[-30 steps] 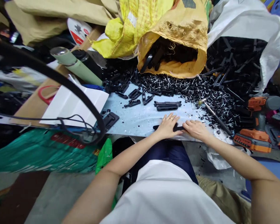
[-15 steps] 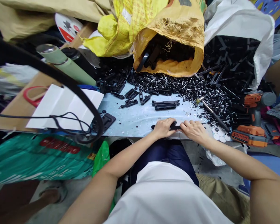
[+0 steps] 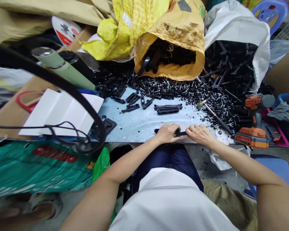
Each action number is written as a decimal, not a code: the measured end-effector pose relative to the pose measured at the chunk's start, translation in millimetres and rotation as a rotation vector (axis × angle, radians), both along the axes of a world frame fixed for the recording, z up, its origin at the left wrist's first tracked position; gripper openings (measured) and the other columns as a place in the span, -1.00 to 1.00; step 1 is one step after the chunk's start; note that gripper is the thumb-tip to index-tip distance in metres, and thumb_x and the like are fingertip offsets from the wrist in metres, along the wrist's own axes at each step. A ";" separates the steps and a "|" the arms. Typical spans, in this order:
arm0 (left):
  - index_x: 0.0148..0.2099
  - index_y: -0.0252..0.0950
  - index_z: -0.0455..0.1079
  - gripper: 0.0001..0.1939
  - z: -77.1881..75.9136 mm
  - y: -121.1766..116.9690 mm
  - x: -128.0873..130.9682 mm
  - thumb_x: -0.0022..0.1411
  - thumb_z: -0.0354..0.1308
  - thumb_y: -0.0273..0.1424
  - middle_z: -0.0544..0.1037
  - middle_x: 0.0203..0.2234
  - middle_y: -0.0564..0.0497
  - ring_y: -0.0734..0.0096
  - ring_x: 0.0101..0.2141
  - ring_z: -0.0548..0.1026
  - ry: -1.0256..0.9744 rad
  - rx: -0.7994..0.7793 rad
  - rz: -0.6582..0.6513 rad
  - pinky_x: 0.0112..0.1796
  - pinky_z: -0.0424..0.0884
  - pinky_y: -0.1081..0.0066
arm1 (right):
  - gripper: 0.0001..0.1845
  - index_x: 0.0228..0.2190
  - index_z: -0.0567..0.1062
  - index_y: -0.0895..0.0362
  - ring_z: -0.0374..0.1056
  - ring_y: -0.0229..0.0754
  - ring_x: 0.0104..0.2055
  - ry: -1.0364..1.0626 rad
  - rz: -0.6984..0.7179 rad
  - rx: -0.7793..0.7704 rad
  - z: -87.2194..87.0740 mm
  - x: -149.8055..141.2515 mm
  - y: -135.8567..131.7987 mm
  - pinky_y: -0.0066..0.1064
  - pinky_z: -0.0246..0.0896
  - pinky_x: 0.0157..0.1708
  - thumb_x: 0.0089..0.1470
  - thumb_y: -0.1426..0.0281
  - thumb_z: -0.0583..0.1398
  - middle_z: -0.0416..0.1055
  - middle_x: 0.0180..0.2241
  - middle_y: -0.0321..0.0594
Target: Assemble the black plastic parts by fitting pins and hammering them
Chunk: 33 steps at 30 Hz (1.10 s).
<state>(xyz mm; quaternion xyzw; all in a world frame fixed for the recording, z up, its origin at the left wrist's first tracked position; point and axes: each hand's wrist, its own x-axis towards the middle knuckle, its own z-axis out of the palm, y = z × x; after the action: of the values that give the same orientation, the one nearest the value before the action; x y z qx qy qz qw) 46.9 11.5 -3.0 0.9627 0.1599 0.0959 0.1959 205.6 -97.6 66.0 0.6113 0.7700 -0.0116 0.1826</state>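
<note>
At the table's front edge both hands are closed on a long black plastic part [image 3: 180,134]. My left hand [image 3: 168,132] wraps its left portion, and a dark end sticks out beyond the fingers. My right hand [image 3: 199,134] grips the right portion with bent fingers, which hide much of it. Just beyond the hands lies a set of black folding brackets [image 3: 168,109], side by side. Loose black brackets [image 3: 131,108] are farther left. A hammer [image 3: 218,118] rests on a heap of black-headed pins [image 3: 190,91] to the right.
An orange cordless drill [image 3: 254,123] stands at the right edge. A yellow sack [image 3: 175,35] of black parts lies open at the back. On the left are a green flask [image 3: 62,69], white paper [image 3: 62,110] and a black curved arm [image 3: 69,93] crossing the view.
The fingers of my left hand have curled from lying flat to wrapping the black part. A black bar now shows between the hands. The view has shifted to the right.
</note>
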 end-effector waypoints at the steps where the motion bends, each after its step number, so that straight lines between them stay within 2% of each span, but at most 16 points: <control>1: -0.12 -0.27 0.30 -0.50 0.1 -1.3 -0.2 0.09 0.04 0.03 0.51 -0.34 -0.08 0.21 -0.29 0.49 0.009 0.002 -0.006 -0.30 0.35 0.35 | -0.50 -0.20 0.38 0.19 0.28 -0.15 -0.34 0.005 0.006 0.010 -2.7 2.7 -0.6 -0.40 -0.17 -0.46 0.24 0.17 -0.21 0.38 -0.35 -0.06; 4: -0.07 -0.29 0.29 -0.44 4.0 -3.6 4.1 0.05 0.07 0.04 0.50 -0.30 -0.11 0.17 -0.24 0.47 0.057 -0.002 -0.018 -0.25 0.36 0.31 | -0.49 -0.27 0.41 0.19 0.27 -0.17 -0.34 0.042 0.000 0.065 -15.8 11.6 -3.7 -0.41 -0.14 -0.45 0.23 0.14 -0.18 0.38 -0.38 -0.09; 7: 0.05 -0.31 0.22 -0.42 13.6 0.1 28.1 0.11 0.06 -0.03 0.45 -0.12 -0.16 0.11 -0.07 0.38 0.040 0.007 -0.021 -0.12 0.32 0.21 | -0.49 -0.35 0.44 0.20 0.25 -0.18 -0.31 0.096 -0.026 0.154 -33.9 19.3 -9.5 -0.41 -0.10 -0.41 0.22 0.13 -0.15 0.38 -0.39 -0.11; 10: 0.07 -0.31 0.23 -0.65 24.5 8.8 77.4 0.27 -0.10 -0.34 0.42 -0.08 -0.14 0.20 -0.04 0.36 0.022 -0.008 0.036 -0.07 0.30 0.23 | -0.49 -0.40 0.46 0.20 0.24 -0.18 -0.31 0.139 -0.057 0.244 -49.5 23.3 -18.0 -0.40 -0.06 -0.35 0.21 0.13 -0.11 0.40 -0.41 -0.12; 13: 0.00 -0.33 0.31 -0.64 30.9 14.2 133.6 0.23 -0.16 -0.59 0.44 -0.13 -0.15 0.26 -0.12 0.42 0.098 -0.010 0.025 -0.14 0.34 0.31 | -0.54 -0.34 0.47 0.19 0.24 -0.18 -0.29 0.193 -0.111 0.318 -54.7 26.8 -27.7 -0.39 -0.02 -0.30 0.20 0.15 -0.08 0.42 -0.37 -0.13; 16: -0.13 -0.42 0.38 -0.69 32.3 11.0 172.1 0.20 -0.14 -0.64 0.46 -0.17 -0.21 0.24 -0.16 0.44 0.122 0.000 0.015 -0.20 0.37 0.33 | -0.60 -0.24 0.45 0.18 0.23 -0.15 -0.24 0.196 -0.307 0.412 -48.4 36.7 -30.9 -0.38 0.02 -0.27 0.23 0.26 -0.10 0.43 -0.28 -0.11; 18: -0.18 -0.47 0.39 -0.72 32.3 7.3 181.2 0.20 -0.13 -0.66 0.47 -0.21 -0.24 0.24 -0.20 0.46 0.105 -0.006 0.021 -0.22 0.38 0.33 | -0.65 -0.21 0.44 0.19 0.23 -0.11 -0.21 0.154 -0.479 0.440 -41.6 47.7 -25.8 -0.36 0.04 -0.27 0.21 0.34 -0.08 0.42 -0.24 -0.07; 21: -0.17 -0.46 0.37 -0.75 30.8 8.0 164.2 0.21 -0.11 -0.65 0.47 -0.22 -0.23 0.26 -0.22 0.47 0.080 -0.004 0.037 -0.22 0.37 0.34 | -0.74 -0.22 0.45 0.21 0.25 -0.05 -0.18 0.123 -0.616 0.359 -36.1 64.9 -10.2 -0.33 0.09 -0.27 0.11 0.45 0.01 0.43 -0.24 -0.01; 24: -0.19 -0.38 0.37 -0.84 22.5 15.6 108.6 0.24 -0.02 -0.48 0.49 -0.28 -0.14 0.29 -0.22 0.47 -0.143 0.001 0.124 -0.21 0.37 0.35 | -0.77 -0.30 0.47 0.23 0.29 -0.04 -0.22 0.203 -0.628 0.286 -39.1 74.2 1.8 -0.32 0.14 -0.26 0.00 0.52 0.06 0.44 -0.32 0.00; 27: -0.20 -0.33 0.38 -0.83 6.2 19.7 33.9 0.25 0.02 -0.37 0.50 -0.40 -0.04 0.43 -0.40 0.47 -0.559 -0.025 0.334 -0.32 0.40 0.42 | -0.77 -0.31 0.47 0.21 0.33 -0.13 -0.31 0.444 -0.586 0.378 -44.0 70.2 2.3 -0.34 0.22 -0.28 -0.03 0.51 0.07 0.43 -0.30 -0.06; 29: -0.21 -0.32 0.39 -0.82 -6.3 17.8 -7.2 0.24 0.04 -0.34 0.50 -0.44 -0.01 0.48 -0.48 0.45 -0.687 -0.006 0.443 -0.39 0.40 0.45 | -0.77 -0.30 0.47 0.17 0.34 -0.20 -0.38 0.637 -0.513 0.455 -43.9 61.0 -1.0 -0.38 0.26 -0.32 0.00 0.46 0.06 0.43 -0.29 -0.11; 31: -0.23 -0.32 0.40 -0.82 -17.2 14.0 -31.7 0.23 0.05 -0.33 0.51 -0.45 0.00 0.50 -0.51 0.45 -0.727 0.033 0.493 -0.42 0.40 0.46 | -0.79 -0.30 0.47 0.13 0.34 -0.24 -0.43 0.774 -0.443 0.486 -40.1 49.0 -3.6 -0.40 0.28 -0.38 0.03 0.39 0.07 0.43 -0.32 -0.16; 33: -0.24 -0.33 0.40 -0.82 -25.0 11.0 -40.0 0.24 0.05 -0.34 0.52 -0.46 -0.01 0.48 -0.50 0.47 -0.729 0.086 0.509 -0.43 0.41 0.46 | -0.80 -0.31 0.46 0.11 0.35 -0.24 -0.45 0.840 -0.419 0.481 -34.7 37.1 -3.7 -0.41 0.28 -0.41 0.05 0.33 0.09 0.44 -0.39 -0.20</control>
<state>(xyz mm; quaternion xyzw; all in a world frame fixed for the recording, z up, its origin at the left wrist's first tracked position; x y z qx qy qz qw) 6.9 22.5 -28.1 0.8032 0.3082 0.4808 0.1695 242.7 -101.3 31.3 0.7193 0.6190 -0.1148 -0.2937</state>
